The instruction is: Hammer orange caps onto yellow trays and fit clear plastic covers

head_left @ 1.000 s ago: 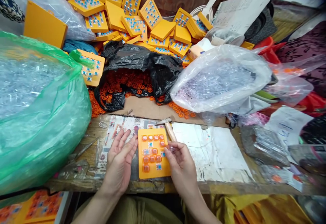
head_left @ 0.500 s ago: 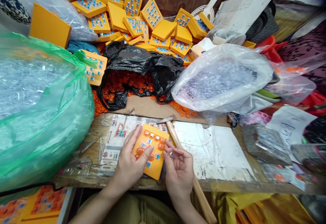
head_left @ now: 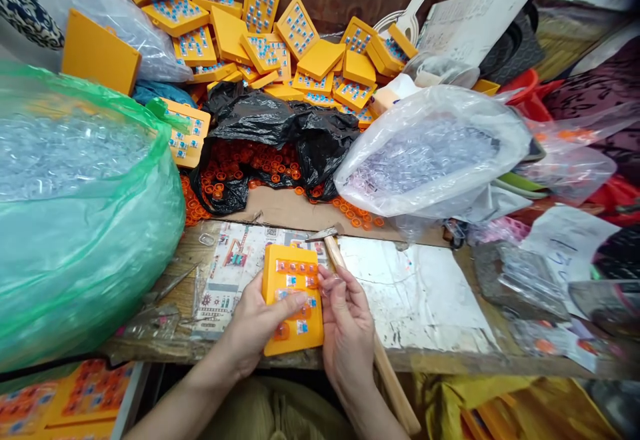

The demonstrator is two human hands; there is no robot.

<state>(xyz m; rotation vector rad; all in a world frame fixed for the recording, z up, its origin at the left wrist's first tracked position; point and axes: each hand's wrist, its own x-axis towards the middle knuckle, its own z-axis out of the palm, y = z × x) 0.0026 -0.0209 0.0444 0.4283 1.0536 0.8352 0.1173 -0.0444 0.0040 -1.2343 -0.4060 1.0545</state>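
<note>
My left hand [head_left: 255, 323] grips a flat yellow plastic case [head_left: 273, 280] by its left side, the thumb lying across its face. Orange caps line its top row and sit at several other spots, while small blue-and-clear parts show elsewhere on the face. At the case's right edge is my right hand [head_left: 347, 323], its fingers curled around small clear plastic pieces [head_left: 330, 283]. How many pieces it holds I cannot tell. Just beyond the case lies a hammer [head_left: 323, 233], its wooden handle running toward me behind my right hand.
A black bag [head_left: 280, 117] spills orange caps [head_left: 357, 217] behind the work spot. Green [head_left: 100, 247] and white [head_left: 425, 203] bags of clear pieces flank it. Yellow cases [head_left: 320, 59] pile up at the back. A worn white sheet [head_left: 425, 293] covers the table on the right.
The yellow case has shifted left and turned more upright in my left hand. My left thumb has moved right across its face. My right hand keeps the clear pieces close to its edge.
</note>
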